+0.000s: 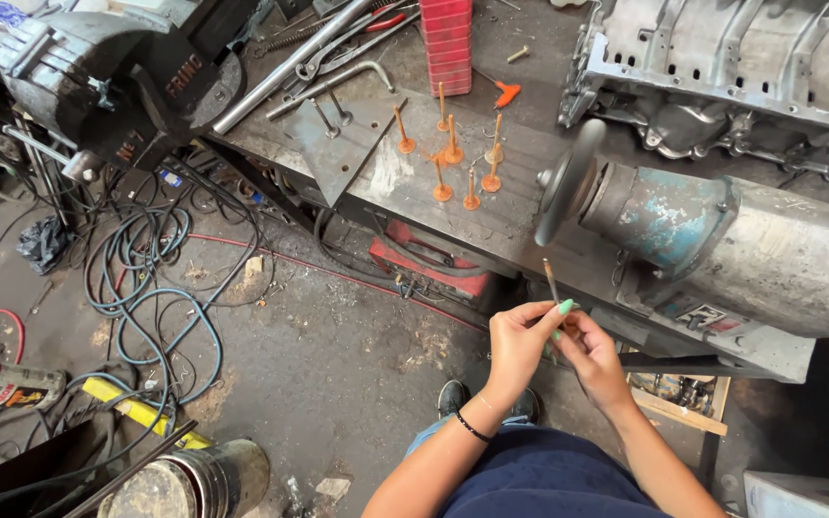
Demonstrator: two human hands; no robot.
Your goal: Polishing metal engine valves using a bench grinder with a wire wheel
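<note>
Open air around both hands (554, 341), bare floor (338, 355) below. Just above, grinder wheel (568, 182) and motor housing (722, 240) blocking the way up and right. Rusty valves (453, 158) standing upright on the bench (520, 206), gaps between narrow. Cables (146, 269) tangled across the floor far left

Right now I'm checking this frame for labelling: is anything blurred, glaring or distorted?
Head view: grinder wheel looks smeared, perhaps spinning; hands and the thin rod they hold are sharp; light even, no hard glare; bench edges bow from the wide lens.
</note>
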